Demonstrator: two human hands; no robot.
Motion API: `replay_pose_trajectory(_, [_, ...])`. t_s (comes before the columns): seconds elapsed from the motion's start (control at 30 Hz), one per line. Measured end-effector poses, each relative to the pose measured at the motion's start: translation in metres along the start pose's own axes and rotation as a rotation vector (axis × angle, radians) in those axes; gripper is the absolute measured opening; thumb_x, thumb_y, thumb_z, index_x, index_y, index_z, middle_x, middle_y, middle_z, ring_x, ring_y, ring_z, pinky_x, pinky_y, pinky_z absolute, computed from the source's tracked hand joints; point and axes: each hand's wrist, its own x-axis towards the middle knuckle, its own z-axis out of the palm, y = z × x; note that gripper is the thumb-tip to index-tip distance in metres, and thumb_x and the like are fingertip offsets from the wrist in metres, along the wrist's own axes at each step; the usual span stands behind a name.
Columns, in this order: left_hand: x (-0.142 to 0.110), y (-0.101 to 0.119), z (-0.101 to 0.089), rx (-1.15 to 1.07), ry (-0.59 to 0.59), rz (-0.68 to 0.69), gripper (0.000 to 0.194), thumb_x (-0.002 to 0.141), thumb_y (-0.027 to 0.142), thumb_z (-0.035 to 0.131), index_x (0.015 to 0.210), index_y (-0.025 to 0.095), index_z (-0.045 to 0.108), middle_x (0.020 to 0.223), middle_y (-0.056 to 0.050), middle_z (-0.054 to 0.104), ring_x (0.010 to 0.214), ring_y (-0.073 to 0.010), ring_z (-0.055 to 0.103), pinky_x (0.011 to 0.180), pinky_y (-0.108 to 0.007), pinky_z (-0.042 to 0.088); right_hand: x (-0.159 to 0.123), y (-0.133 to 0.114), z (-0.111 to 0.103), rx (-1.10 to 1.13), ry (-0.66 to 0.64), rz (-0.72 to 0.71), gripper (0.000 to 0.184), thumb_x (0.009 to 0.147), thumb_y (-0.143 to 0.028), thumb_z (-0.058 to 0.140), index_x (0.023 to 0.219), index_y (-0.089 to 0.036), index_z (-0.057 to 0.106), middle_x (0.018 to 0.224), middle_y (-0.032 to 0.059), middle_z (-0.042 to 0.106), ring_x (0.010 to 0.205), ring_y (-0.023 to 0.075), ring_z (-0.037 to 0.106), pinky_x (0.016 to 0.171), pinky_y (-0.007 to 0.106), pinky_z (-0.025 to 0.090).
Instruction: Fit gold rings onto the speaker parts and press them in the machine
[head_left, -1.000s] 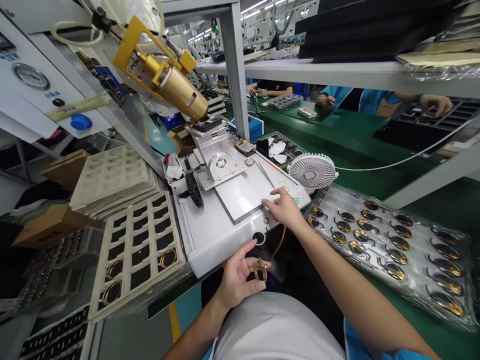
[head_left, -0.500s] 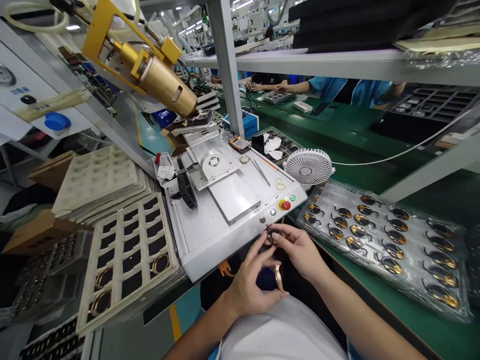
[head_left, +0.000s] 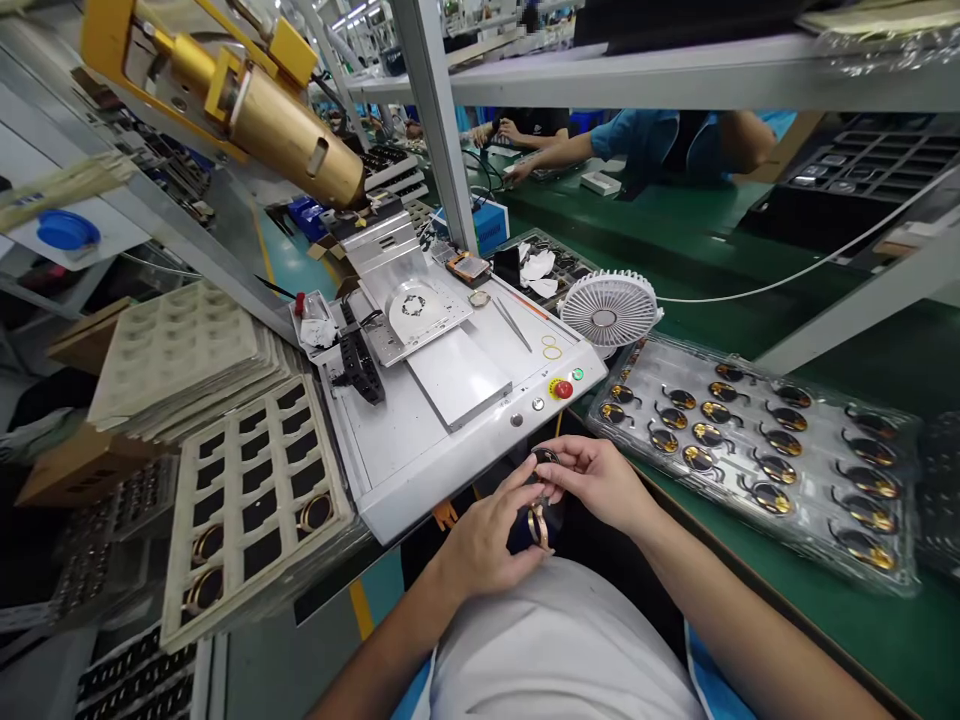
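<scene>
The gold ring (head_left: 543,528), pinched by the left hand (head_left: 486,535) at lower centre, could drop if its fingers loosen beside the dark disc (head_left: 546,456) the right hand (head_left: 609,487) pinches.

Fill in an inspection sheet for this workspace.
Surface: white machine base with a flat metal plate on top.
Things: gold-coloured ring-shaped part; dark round piece.
Clutter: tweezers and thin yellow rings on the base; crumpled white paper behind the fan.
Hands: left hand holds the ring-shaped part; right hand pinches the round piece.
Cables: white cable runs rightward from near the fan.
Surroundings: filled parts tray at right, partly filled tray at left; co-workers across the green table.
</scene>
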Motion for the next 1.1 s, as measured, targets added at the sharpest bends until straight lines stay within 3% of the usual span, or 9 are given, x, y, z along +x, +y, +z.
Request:
replay_pose_trajectory(0.13, [0.001,0.000,-0.001,-0.243,0.110,-0.038,0.081,0.074,0.016,0.088,0.146,0.026,0.052,0.157,-0.021,0.051,0.129,-0.0363,0.066,0.109,-0.052,0.055,-0.004,0.002,0.005,0.062,0.071,-0.008,0.046,0.075,-0.055,0.089,0.093,-0.015,0.074,0.064,0.0013,0.068,0.052,0.0146,0.062,0.053,0.027,0.056])
replay_pose_trajectory(0.3, [0.003,-0.005,0.005,-0.752,0.367,-0.136,0.049,0.079,0.029,0.088,0.123,0.023,0.067,0.126,-0.013,0.073,0.111,-0.0271,0.074,0.098,-0.042,0.060,-0.012,-0.002,0.014,0.138,-0.003,0.095,0.044,0.069,-0.050,0.094,0.078,-0.017,0.067,0.059,-0.0034,0.059,0.047,0.0106,0.052,0.043,0.021,0.045])
replay_pose_trajectory(0.43, [0.005,-0.011,0.010,-0.854,0.502,-0.208,0.052,0.069,0.040,0.094,0.113,0.023,0.072,0.120,-0.011,0.077,0.107,-0.0253,0.075,0.098,-0.041,0.060,-0.017,-0.005,0.023,0.165,0.002,0.159,0.044,0.064,-0.046,0.096,0.069,-0.016,0.065,0.066,-0.0013,0.062,0.055,0.0100,0.053,0.052,0.022,0.049])
replay_pose_trajectory(0.57, [0.003,-0.015,0.016,-0.886,0.462,-0.219,0.058,0.066,0.035,0.096,0.118,0.025,0.074,0.123,-0.010,0.078,0.111,-0.0265,0.076,0.094,-0.040,0.063,-0.021,-0.005,0.035,0.216,0.046,0.205,0.045,0.060,-0.041,0.097,0.068,-0.017,0.059,0.067,-0.0007,0.063,0.058,0.0119,0.056,0.058,0.025,0.051])
replay_pose_trajectory(0.73, [-0.004,-0.020,0.019,-0.868,0.443,-0.160,0.059,0.068,0.022,0.095,0.122,0.032,0.074,0.125,-0.007,0.079,0.112,-0.0256,0.077,0.097,-0.041,0.064,-0.023,-0.003,0.049,0.106,0.133,0.071,0.038,0.062,-0.027,0.087,0.073,-0.021,0.051,0.066,-0.0039,0.058,0.058,0.0111,0.049,0.052,0.022,0.038])
replay_pose_trajectory(0.9, [-0.009,-0.024,0.019,-0.817,0.468,-0.209,0.063,0.062,0.021,0.098,0.120,0.031,0.076,0.124,-0.008,0.079,0.110,-0.0291,0.077,0.098,-0.047,0.064,-0.024,-0.007,0.057,0.006,0.145,0.027,0.032,0.065,-0.028,0.076,0.075,-0.024,0.045,0.064,-0.0056,0.054,0.055,0.0115,0.047,0.050,0.022,0.035])
replay_pose_trajectory(1.1, [-0.008,-0.022,0.017,-0.782,0.450,-0.149,0.062,0.065,0.018,0.096,0.122,0.034,0.076,0.125,-0.006,0.079,0.107,-0.0266,0.078,0.096,-0.043,0.065,-0.023,-0.010,0.057,-0.056,0.132,0.028,0.029,0.065,-0.027,0.070,0.078,-0.024,0.044,0.063,-0.0068,0.054,0.054,0.0107,0.046,0.049,0.021,0.035])
